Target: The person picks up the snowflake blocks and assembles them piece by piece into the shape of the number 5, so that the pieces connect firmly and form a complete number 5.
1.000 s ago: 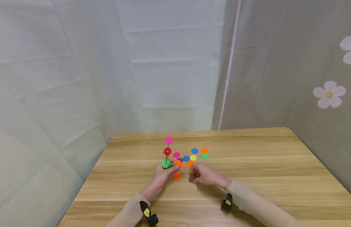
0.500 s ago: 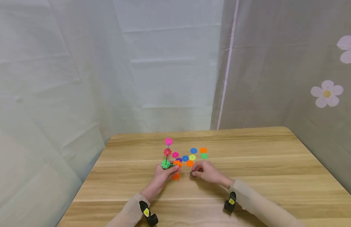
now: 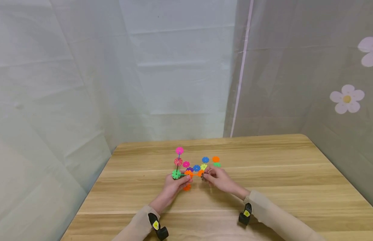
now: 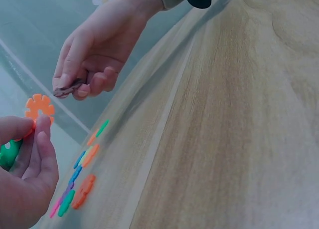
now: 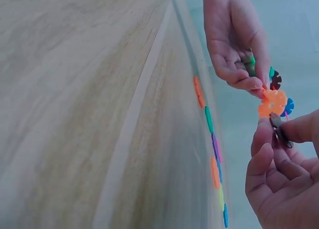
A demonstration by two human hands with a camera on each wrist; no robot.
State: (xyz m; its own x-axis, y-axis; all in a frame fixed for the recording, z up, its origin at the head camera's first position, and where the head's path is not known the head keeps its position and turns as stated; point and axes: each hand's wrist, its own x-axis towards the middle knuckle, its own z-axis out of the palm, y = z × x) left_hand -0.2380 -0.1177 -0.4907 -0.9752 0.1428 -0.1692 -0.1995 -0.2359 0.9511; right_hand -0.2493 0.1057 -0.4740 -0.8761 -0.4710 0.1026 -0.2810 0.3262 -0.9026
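Note:
My left hand (image 3: 172, 185) grips a joined chain of notched plastic discs. A green disc (image 3: 176, 174) and an orange disc (image 3: 188, 174) are by its fingers. From the green one a column rises through a red disc (image 3: 178, 161) to a pink disc (image 3: 179, 150). Another orange disc (image 5: 272, 103) sticks out beyond the left fingertips in the right wrist view. Between thumb and fingers, my right hand (image 3: 222, 181) pinches a brown notched disc (image 5: 281, 131). It is at the edge of that protruding orange disc; whether they touch or interlock, I cannot tell. The left fingers partly hide the chain.
Loose discs lie flat on the wooden table (image 3: 264, 201) beyond and beneath the hands: a blue disc (image 3: 205, 159), an orange one (image 3: 215, 159), a yellow one (image 3: 203, 166) and several others. Pale curtains (image 3: 180, 83) hang behind the table.
My right hand has turned the brown disc and brought it up and away from me to the chain's right end. The left hand has stayed nearly still with its chain.

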